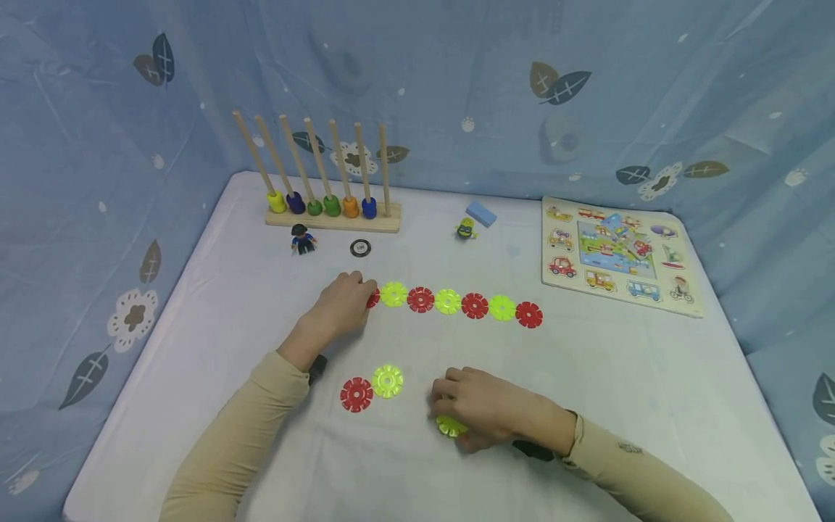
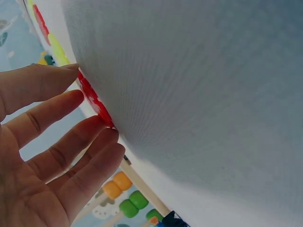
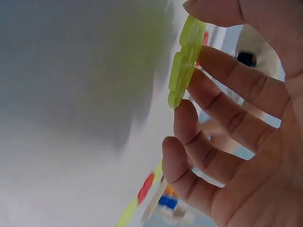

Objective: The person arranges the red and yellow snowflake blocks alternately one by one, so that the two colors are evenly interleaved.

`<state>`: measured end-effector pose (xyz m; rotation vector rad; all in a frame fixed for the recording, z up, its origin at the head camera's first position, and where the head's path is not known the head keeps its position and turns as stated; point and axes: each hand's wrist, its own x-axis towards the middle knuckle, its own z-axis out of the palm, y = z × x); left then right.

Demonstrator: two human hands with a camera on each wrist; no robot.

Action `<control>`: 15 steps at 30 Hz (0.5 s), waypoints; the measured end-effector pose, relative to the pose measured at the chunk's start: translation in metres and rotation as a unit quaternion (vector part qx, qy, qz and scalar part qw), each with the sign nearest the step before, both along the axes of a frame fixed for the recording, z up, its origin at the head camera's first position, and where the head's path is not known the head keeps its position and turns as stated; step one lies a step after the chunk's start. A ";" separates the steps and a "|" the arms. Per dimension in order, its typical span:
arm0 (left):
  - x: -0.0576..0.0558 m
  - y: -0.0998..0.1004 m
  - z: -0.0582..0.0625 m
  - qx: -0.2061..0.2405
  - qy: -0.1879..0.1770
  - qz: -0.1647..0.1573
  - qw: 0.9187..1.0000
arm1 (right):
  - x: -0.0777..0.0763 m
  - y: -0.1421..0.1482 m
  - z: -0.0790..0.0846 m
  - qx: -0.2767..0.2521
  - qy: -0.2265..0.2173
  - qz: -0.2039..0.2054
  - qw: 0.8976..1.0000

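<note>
In the head view, a row of alternating red and yellow-green notched plastic interlocking discs (image 1: 447, 301) lies across the table. My left hand (image 1: 339, 304) is at the row's left end, its thumb and fingertips at the rim of a red interlocking disc (image 2: 94, 99), partly covered by the fingers. Lower right, my right hand (image 1: 485, 406) holds a yellow-green interlocking disc (image 3: 187, 59) between thumb and fingers. The disc stands tilted, its tint falling on the white cloth. Between the hands lie a loose red disc (image 1: 356, 395) and a yellow-green disc (image 1: 388, 381), side by side.
At the back left stands a wooden peg rack (image 1: 333, 217) with coloured beads. Near it are a toy figure (image 1: 303, 240) and a black chip (image 1: 360, 248). Farther right are a small yellow-green toy (image 1: 466, 229), a blue block (image 1: 481, 214) and a vehicle puzzle board (image 1: 554, 235).
</note>
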<state>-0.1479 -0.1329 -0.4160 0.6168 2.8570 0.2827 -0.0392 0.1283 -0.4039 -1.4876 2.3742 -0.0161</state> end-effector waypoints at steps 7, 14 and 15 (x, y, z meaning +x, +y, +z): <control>0.001 0.000 0.001 0.002 0.002 -0.001 1.000 | -0.016 0.028 -0.002 -0.037 -0.005 -0.074 0.997; 0.001 0.001 0.002 0.007 0.006 -0.002 1.000 | -0.030 0.061 -0.002 -0.064 0.020 -0.150 0.986; 0.001 0.001 0.002 0.006 0.007 -0.002 1.000 | -0.032 0.065 -0.002 -0.066 0.025 -0.160 0.985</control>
